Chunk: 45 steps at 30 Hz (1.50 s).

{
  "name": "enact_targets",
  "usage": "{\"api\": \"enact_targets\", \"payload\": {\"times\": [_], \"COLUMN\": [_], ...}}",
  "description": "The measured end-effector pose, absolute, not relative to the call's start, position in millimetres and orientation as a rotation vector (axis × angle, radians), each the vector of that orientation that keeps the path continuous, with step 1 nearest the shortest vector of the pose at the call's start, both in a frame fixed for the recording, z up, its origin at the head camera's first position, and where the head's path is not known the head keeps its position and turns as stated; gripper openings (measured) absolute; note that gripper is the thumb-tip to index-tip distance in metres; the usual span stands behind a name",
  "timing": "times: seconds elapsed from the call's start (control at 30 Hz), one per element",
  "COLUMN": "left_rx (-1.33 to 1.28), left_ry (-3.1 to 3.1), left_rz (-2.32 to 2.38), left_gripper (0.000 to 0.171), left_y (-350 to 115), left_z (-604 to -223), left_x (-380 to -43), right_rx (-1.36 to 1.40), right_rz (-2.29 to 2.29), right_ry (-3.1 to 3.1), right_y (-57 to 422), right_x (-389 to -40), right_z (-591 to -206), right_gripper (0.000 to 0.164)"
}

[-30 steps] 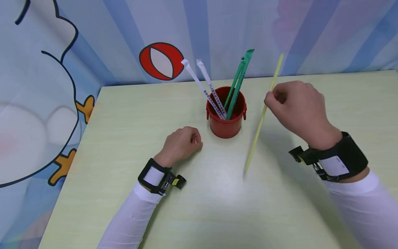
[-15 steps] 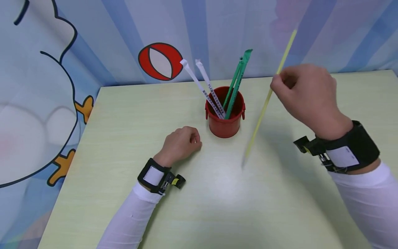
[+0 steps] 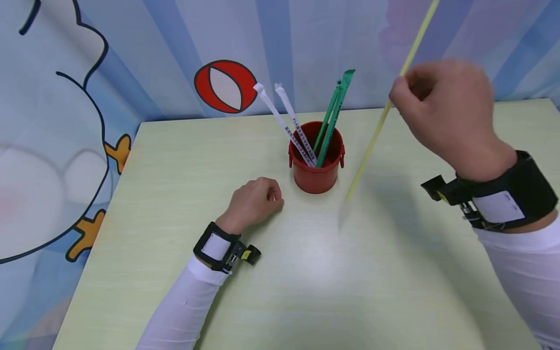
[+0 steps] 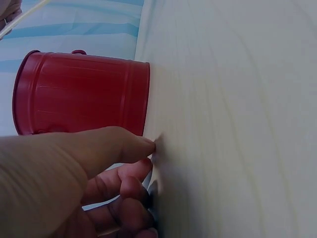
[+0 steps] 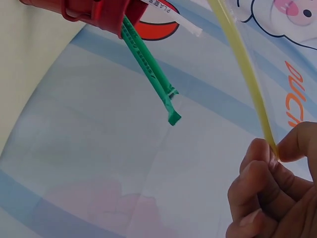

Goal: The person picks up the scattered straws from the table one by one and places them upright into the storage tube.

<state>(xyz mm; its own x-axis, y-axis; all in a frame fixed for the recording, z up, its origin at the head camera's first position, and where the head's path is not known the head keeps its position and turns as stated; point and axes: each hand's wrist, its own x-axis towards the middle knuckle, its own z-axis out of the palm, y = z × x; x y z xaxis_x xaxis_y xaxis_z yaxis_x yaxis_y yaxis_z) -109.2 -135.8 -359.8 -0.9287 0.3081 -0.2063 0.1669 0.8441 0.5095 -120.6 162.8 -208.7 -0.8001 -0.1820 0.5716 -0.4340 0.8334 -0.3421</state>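
Note:
A red bucket (image 3: 316, 167) stands mid-table with two white wrapped straws (image 3: 284, 121) and two green wrapped straws (image 3: 334, 109) leaning in it. My right hand (image 3: 442, 114) pinches a long yellow straw (image 3: 382, 114) high above the table, right of the bucket; the straw slants down-left and its lower tip hangs clear of the tabletop. In the right wrist view the fingertips (image 5: 267, 156) pinch the yellow straw (image 5: 242, 54), with the green straws (image 5: 148, 69) and bucket (image 5: 94, 12) beyond. My left hand (image 3: 255, 199) rests curled on the table left of the bucket (image 4: 81, 94), holding nothing.
The pale green table (image 3: 280, 272) meets a blue striped cartoon backdrop (image 3: 131, 58) at its far edge and left side. Both wrists carry black camera straps.
My right hand has lifted the yellow straw up and slightly right, taking its lower tip off the table. The left hand and the bucket have stayed still.

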Motion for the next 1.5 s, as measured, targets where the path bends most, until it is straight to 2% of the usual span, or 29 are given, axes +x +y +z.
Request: {"api": "enact_targets", "payload": {"times": [0.73, 0.9, 1.3, 1.5], "left_rx": [0.371, 0.374, 0.37, 0.374], "left_ry": [2.75, 2.755, 2.748, 2.751], "left_rz": [0.71, 0.722, 0.729, 0.726], "left_gripper": [0.011, 0.011, 0.012, 0.011], "left_y": [-136, -135, -135, -135], "left_z": [-360, -358, -356, -356], "left_x": [-109, -109, -108, -108], "right_rx": [0.407, 0.473, 0.341, 0.391], "right_rz": [0.687, 0.653, 0.76, 0.757], "right_ry": [-2.23, -2.153, -2.206, -2.244], "right_y": [156, 156, 148, 143], "right_x": [-131, -134, -143, -144], "right_z": [-190, -188, -200, -213], "right_gripper": [0.039, 0.039, 0.035, 0.036]}}
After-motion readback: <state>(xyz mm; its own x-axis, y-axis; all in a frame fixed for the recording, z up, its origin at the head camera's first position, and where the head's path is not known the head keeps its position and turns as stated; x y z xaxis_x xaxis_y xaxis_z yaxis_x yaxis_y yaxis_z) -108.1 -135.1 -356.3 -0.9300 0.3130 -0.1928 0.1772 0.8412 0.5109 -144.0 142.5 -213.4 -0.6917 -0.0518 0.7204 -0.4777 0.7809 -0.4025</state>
